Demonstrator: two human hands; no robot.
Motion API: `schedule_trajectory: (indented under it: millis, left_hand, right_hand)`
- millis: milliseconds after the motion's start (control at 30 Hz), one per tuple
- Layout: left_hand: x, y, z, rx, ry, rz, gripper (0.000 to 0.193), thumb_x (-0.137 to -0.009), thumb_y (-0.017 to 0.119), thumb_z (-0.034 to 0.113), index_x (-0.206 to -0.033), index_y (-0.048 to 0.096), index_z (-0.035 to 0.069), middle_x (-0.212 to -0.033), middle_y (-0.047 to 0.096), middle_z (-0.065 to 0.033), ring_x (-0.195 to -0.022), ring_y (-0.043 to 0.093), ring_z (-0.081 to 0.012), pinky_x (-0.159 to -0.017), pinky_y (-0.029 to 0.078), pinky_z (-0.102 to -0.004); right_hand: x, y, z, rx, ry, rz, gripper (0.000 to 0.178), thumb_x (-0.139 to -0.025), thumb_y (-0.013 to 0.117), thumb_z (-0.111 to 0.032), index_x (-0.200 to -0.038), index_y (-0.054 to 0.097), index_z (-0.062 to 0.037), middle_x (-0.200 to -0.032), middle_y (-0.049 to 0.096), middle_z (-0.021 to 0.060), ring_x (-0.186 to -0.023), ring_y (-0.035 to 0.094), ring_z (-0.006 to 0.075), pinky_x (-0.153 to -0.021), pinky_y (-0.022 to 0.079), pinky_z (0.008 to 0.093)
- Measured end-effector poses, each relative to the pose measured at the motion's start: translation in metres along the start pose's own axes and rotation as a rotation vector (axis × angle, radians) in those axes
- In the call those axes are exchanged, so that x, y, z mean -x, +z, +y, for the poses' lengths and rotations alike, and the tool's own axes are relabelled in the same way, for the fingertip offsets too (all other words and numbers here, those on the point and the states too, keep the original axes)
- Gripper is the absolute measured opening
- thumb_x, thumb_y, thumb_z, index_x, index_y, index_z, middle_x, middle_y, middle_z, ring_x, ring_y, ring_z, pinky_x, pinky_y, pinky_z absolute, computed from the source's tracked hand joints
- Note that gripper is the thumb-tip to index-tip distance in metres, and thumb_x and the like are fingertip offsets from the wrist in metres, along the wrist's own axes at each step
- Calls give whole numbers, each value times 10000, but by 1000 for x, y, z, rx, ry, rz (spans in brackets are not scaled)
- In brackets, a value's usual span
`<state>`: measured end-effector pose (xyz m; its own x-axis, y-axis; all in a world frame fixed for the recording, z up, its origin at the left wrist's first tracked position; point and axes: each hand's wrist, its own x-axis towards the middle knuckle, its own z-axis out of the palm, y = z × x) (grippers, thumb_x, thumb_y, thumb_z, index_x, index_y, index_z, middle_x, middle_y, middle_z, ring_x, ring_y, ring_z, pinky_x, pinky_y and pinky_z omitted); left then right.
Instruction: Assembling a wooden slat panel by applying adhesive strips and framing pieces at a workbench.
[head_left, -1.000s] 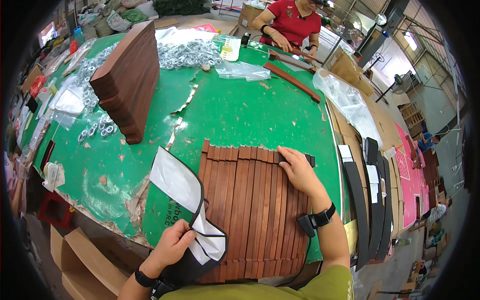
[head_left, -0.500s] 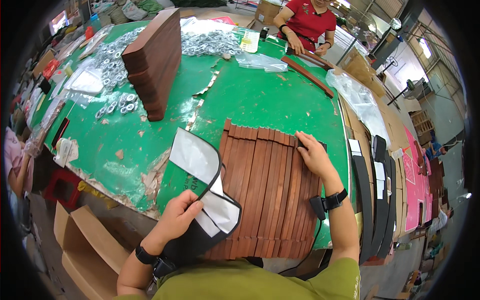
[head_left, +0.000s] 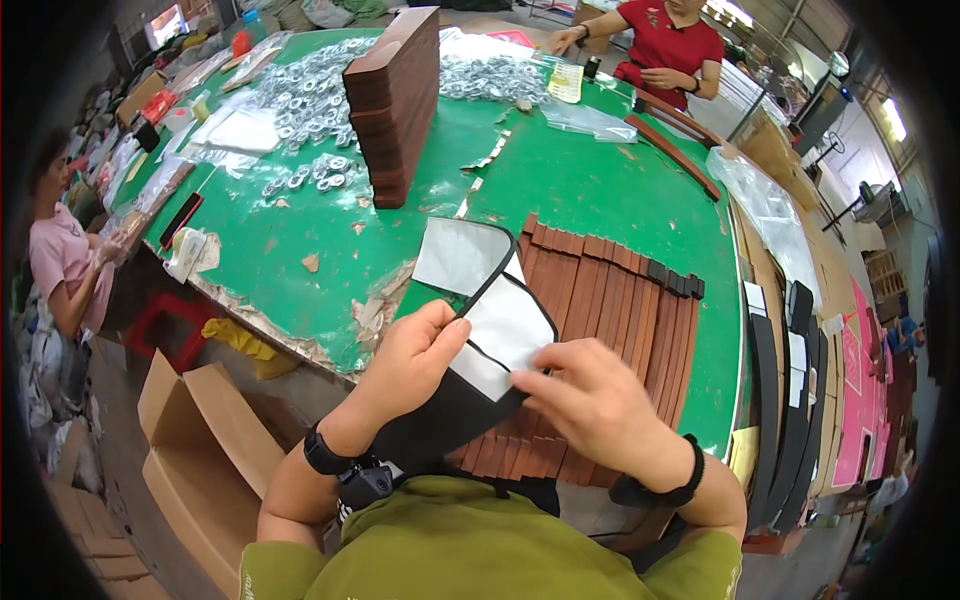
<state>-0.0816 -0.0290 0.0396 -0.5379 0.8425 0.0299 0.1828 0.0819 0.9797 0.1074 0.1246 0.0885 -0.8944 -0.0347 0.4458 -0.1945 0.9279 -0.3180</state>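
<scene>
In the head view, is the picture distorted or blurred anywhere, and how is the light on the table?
Head view: strong fisheye bending, so the green table edges curve and the corners are black. Light is even and soft, with faint shadows. The left hand, right hand and black-and-white strip look sharp; the far rim is squeezed and less clear.

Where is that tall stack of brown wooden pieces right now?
In the head view, the stack of brown pieces stands on the far left part of the green table, beside the scattered metal rings.

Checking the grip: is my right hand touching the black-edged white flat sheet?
Touching. The head view shows the right hand fingertips on the black-edged white sheet.
</scene>
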Motion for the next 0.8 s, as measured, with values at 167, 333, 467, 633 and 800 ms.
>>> schedule_trajectory:
  millis: [167,333,467,633,800]
  left_hand:
    - [6,0,5,333,-255,-82,207,-1008,587,216,-968,602,13,-888,571,31,-839,484,-53,-737,399,-233]
    - [12,5,10,466,-414,-33,255,-1007,588,227,-1073,631,-16,-1004,606,9,-974,510,-92,-878,407,-245]
    - [1,-1,-6,222,-121,-60,220,-1008,583,214,-975,593,-4,-856,581,-7,-821,506,-110,-749,419,-276]
    - [-3,-8,-33,-256,114,171,251,-1021,549,182,-853,493,4,-664,466,-48,-634,428,-124,-575,376,-333]
    - [-2,-4,-50,-230,93,148,269,-1026,542,179,-833,466,7,-641,415,-44,-614,387,-107,-553,353,-318]
  right_hand:
    - [5,13,3,137,-77,30,338,-763,751,-101,-1091,672,-78,-1035,552,89,-905,581,280,-764,509,388]
    - [13,14,-2,-4,-17,4,247,-761,749,-136,-964,628,-62,-1010,552,97,-903,578,282,-761,505,382]
    - [14,9,5,-58,7,9,215,-779,754,-100,-926,606,-51,-1000,583,109,-920,593,293,-774,509,388]
    - [20,-18,43,-527,368,171,165,-864,730,-23,-953,591,-15,-951,634,66,-866,631,176,-727,515,298]
    - [43,-30,150,-405,755,374,287,-858,755,-90,-1060,556,-44,-892,571,6,-779,547,93,-686,471,244]
